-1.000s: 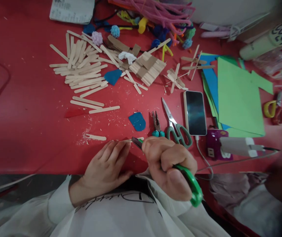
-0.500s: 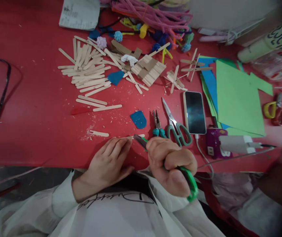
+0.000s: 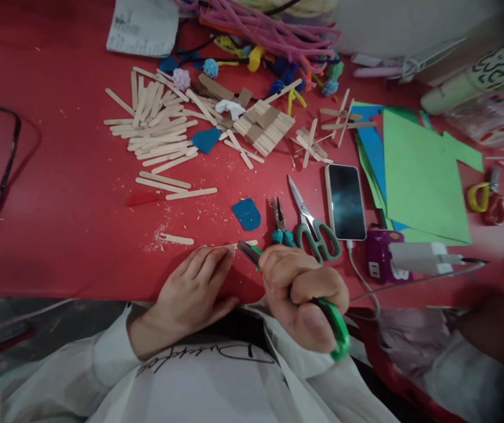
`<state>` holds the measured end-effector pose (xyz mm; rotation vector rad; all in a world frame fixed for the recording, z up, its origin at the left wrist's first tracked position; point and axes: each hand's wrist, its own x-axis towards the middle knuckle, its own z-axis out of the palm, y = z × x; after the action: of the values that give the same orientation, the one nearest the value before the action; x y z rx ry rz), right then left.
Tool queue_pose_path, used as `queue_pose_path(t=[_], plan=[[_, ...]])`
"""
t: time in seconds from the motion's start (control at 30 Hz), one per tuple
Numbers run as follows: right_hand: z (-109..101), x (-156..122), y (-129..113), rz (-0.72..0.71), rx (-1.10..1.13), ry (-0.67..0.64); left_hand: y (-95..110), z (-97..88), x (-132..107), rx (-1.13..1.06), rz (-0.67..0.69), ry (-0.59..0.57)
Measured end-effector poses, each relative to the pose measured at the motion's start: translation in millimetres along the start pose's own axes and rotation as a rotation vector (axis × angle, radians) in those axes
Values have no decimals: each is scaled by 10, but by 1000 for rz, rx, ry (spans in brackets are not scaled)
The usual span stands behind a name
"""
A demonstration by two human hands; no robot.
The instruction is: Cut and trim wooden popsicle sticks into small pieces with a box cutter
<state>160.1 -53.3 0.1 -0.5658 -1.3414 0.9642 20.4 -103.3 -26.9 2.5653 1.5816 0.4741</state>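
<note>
Green handle [image 3: 342, 338] is mostly hidden inside the clenched right hand [image 3: 302, 294].

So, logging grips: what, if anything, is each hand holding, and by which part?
Right hand: green tool, by its handle. Left hand: wooden stick, apparently pinned by its left portion.

Smooth, semi-gloss red tabletop [image 3: 62, 235]; toward its near edge, the bright-green-handled cutting tool [image 3: 342, 336] shows glossy plastic and dark metal, the thin flat pale stick [image 3: 252, 242] matt bare wood. Grey-handled long-bladed scissors [image 3: 308, 216]: bright smooth metal, matt plastic-looking grips; teal-handled pliers [image 3: 279, 222]: duller metal. Toward right edge, black-screened rectangular phone [image 3: 347, 200] is glossy, light-green flat sheets [image 3: 423, 176] matt, paper-like.
</note>
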Motion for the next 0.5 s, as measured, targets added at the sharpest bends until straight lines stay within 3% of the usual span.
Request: queue_pose_path(t=[0.5], plan=[[-32, 21, 30, -51, -87, -84, -21, -1, 18, -5, 19, 5]])
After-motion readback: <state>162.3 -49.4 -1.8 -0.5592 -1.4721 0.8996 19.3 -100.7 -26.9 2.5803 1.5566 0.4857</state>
